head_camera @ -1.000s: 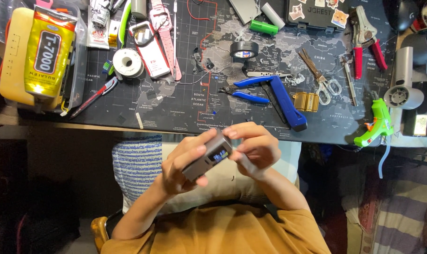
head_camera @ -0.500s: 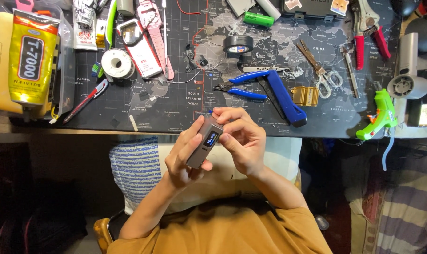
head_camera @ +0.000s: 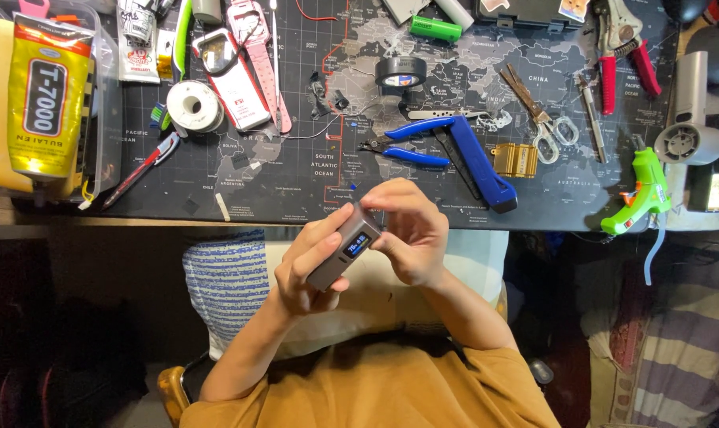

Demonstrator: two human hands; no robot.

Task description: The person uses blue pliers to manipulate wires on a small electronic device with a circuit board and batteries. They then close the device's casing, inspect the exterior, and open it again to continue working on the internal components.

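Note:
A small grey box-shaped device (head_camera: pixel 345 250) with a lit blue screen is held over my lap, just in front of the desk edge. My left hand (head_camera: pixel 310 265) wraps around its lower body from the left. My right hand (head_camera: pixel 411 230) closes over its upper end from the right, fingers curled on the top. The screen faces up toward the camera. The device's far end is hidden under my right fingers.
A dark desk mat (head_camera: pixel 296 170) carries blue pliers (head_camera: pixel 403 143), a blue utility knife (head_camera: pixel 482 166), scissors (head_camera: pixel 541 115), black tape roll (head_camera: pixel 400 73), solder spool (head_camera: pixel 191 105), green battery (head_camera: pixel 435 28), red cutters (head_camera: pixel 621 47), a yellow glue tube (head_camera: pixel 46 99). A green glue gun (head_camera: pixel 640 190) sits at right.
Both hands with the device have stayed near the desk edge, shifting slightly up and right. My right hand now covers more of the device's top end.

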